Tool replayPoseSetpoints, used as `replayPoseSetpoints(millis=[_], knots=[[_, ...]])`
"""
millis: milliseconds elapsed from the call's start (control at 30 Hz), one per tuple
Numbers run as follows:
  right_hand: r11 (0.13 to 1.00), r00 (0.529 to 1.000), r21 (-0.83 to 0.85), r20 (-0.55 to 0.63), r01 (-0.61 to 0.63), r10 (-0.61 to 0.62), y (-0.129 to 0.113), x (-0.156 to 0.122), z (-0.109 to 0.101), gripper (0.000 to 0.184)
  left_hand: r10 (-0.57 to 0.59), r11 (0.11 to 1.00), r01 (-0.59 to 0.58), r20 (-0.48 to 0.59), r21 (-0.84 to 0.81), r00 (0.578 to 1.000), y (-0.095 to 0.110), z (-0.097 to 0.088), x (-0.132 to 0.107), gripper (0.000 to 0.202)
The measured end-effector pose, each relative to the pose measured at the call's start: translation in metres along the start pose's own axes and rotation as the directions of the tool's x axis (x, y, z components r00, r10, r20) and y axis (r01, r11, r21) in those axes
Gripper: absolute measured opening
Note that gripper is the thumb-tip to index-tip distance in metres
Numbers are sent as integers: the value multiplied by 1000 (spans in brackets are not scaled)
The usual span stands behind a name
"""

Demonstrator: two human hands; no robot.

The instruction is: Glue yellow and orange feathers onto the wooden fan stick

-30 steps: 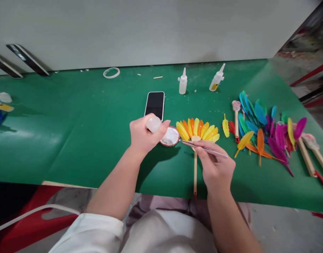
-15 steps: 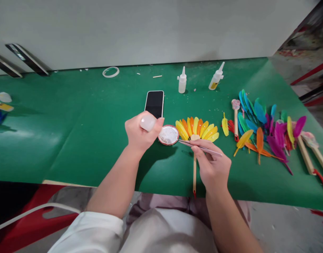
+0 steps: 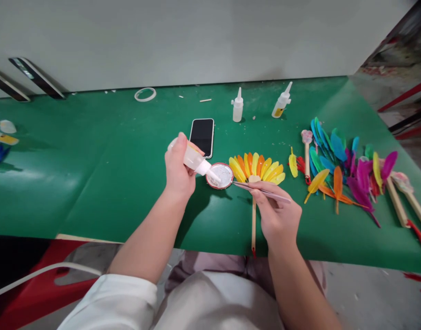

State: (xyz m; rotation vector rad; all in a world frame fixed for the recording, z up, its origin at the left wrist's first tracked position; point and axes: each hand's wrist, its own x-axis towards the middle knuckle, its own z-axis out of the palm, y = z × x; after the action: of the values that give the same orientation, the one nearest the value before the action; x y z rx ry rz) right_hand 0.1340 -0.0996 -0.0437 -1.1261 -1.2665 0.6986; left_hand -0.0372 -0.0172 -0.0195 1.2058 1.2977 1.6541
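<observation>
My left hand [image 3: 179, 169] is closed around a translucent glue bottle [image 3: 194, 160]. The bottle is tilted, its nozzle over a round white disc with a red rim [image 3: 224, 176]. My right hand [image 3: 279, 208] pinches a pair of tweezers [image 3: 263, 191], whose tips meet the disc's right edge and appear to hold it. Just beyond the tweezers, a fan of yellow and orange feathers [image 3: 258, 162] spreads from a wooden stick [image 3: 254, 224] lying on the table. Part of the fan's lower middle is hidden by my right hand.
A phone [image 3: 202, 133] lies behind my left hand. Two more glue bottles [image 3: 237, 107] stand farther back, near a tape ring [image 3: 145, 94]. Coloured feathers [image 3: 339, 146] and wooden-handled pieces [image 3: 307, 151] are heaped at right on the green table [image 3: 110, 183].
My left hand has tipped the glue bottle from nearly end-on to a slant, bringing its nozzle into view over the disc. My right hand and the tweezers stay almost still.
</observation>
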Motion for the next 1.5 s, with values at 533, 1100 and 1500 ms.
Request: replayPoseSetpoints(millis=[533, 1100, 1500], knots=[[998, 999, 59, -32, -15, 17, -3, -1, 3, 13, -269, 944, 274, 48, -186, 962, 2, 12, -6, 64], [998, 999, 48, -30, -29, 30, -5, -1, 2, 12, -112, 993, 109, 92, 37, 989, -5, 9, -5, 71], [999, 999, 27, -29, -35, 36, -4, -2, 2, 10, -139, 990, 137, 97, 23, 986, -4, 11, -6, 71]])
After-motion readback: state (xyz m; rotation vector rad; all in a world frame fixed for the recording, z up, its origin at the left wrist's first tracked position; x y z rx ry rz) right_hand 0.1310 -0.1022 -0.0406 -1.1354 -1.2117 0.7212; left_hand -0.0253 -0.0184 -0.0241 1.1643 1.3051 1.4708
